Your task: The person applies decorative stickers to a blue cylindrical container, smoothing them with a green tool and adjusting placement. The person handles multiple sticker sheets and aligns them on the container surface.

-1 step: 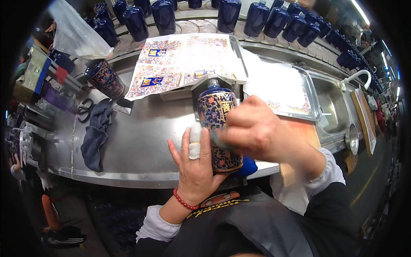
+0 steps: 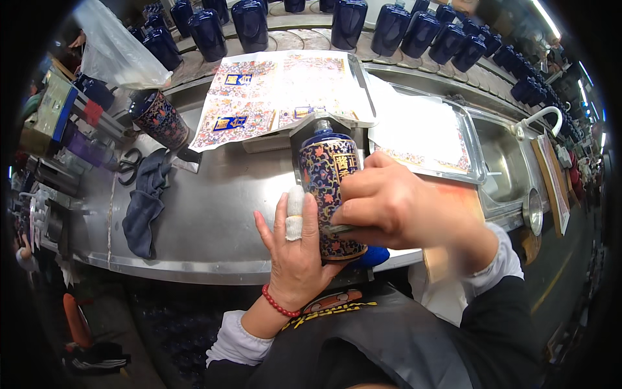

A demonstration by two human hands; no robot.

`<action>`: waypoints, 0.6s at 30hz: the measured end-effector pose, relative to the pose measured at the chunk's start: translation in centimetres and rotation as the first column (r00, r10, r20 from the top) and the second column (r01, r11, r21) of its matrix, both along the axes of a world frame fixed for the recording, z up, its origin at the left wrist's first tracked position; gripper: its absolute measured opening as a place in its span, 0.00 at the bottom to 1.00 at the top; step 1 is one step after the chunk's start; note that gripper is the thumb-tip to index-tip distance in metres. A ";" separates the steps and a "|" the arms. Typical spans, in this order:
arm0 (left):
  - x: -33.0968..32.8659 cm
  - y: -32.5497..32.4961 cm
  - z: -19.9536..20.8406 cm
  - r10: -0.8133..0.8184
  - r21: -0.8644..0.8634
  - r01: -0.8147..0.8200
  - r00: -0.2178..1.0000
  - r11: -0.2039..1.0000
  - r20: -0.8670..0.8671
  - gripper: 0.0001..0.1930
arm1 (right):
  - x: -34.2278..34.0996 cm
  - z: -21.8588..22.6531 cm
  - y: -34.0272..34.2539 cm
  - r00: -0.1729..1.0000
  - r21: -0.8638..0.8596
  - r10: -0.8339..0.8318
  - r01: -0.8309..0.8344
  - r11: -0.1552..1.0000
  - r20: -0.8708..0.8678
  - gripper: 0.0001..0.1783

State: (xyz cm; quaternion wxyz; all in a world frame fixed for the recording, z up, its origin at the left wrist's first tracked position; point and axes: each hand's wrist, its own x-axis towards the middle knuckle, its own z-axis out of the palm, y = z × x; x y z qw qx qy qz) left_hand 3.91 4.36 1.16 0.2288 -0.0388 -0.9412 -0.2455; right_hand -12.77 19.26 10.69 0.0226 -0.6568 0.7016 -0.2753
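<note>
A dark blue bottle (image 2: 319, 170) with a floral, gold-edged decoration lies in front of me, its neck pointing away. My left hand (image 2: 293, 259) grips its lower left side, fingers along the body and thumb tucked under it. One finger wears a white knitted cover. Over the bottle's right side, my right hand (image 2: 392, 207) is closed on a thin, flat greyish-green piece (image 2: 338, 228), which touches the decorated surface. Most of that piece is hidden by the fingers. Under the bottle's base end, a bright blue cloth-like thing (image 2: 372, 258) shows.
Printed floral sheets (image 2: 253, 97) lie beyond the bottle, beside a tray (image 2: 476, 170) of sheets. A decorated bottle (image 2: 159, 120), scissors (image 2: 129, 165) and a grey-blue cloth (image 2: 144, 211) are at left. Plain blue bottles (image 2: 350, 26) line the conveyor behind. A sink (image 2: 502, 155) is at right.
My right hand has shifted slightly on the bottle's right side, and the flat piece is now lower, nearer the base. The plain bottles on the conveyor have edged slightly to the right.
</note>
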 end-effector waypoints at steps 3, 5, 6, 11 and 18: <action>0.2 -0.1 -0.2 -0.012 -0.023 0.013 0.999 1.000 0.043 0.55 | -1.7 1.4 -2.0 0.853 0.134 -0.324 0.295 0.946 0.409 0.09; 0.2 -0.3 -0.5 -0.018 -0.010 0.019 0.999 1.000 0.044 0.57 | -2.0 1.4 -2.2 0.865 -0.226 -0.453 0.408 0.885 -0.215 0.08; 0.2 -0.4 -0.7 -0.026 0.009 0.026 0.998 1.000 0.055 0.57 | -1.2 1.3 -2.0 0.909 -0.238 -0.302 0.237 0.942 -0.288 0.07; 0.1 -0.6 -1.8 -0.045 0.073 0.042 0.998 0.996 0.037 0.59 | -1.3 -0.2 -0.4 0.950 -0.030 -0.080 0.093 0.995 0.303 0.10; 0.1 -0.8 -2.2 -0.042 0.057 0.037 0.996 0.998 0.081 0.60 | 1.0 -0.7 1.6 0.989 -0.106 0.139 -0.133 0.985 0.052 0.09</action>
